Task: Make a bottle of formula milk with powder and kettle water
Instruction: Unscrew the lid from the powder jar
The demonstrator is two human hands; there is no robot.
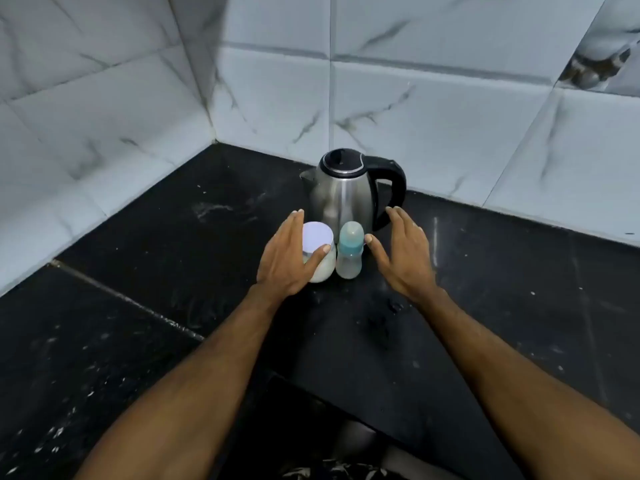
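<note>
A steel kettle (341,192) with a black lid and handle stands on the black counter (173,237), its spout to the left. In front of it sit a white-lidded jar of powder (320,242) and a capped baby bottle (350,252) with a blue collar, side by side. My left hand (289,258) is beside the jar's left, fingers straight, thumb across the jar's front. My right hand (401,252) hovers right of the bottle with straight fingers, thumb tip near the bottle's collar. Neither hand holds anything.
White marble-pattern tiled walls (433,98) meet in a corner behind the kettle. The counter's front edge (346,396) runs below my forearms. Light specks and smears dot the dark surface.
</note>
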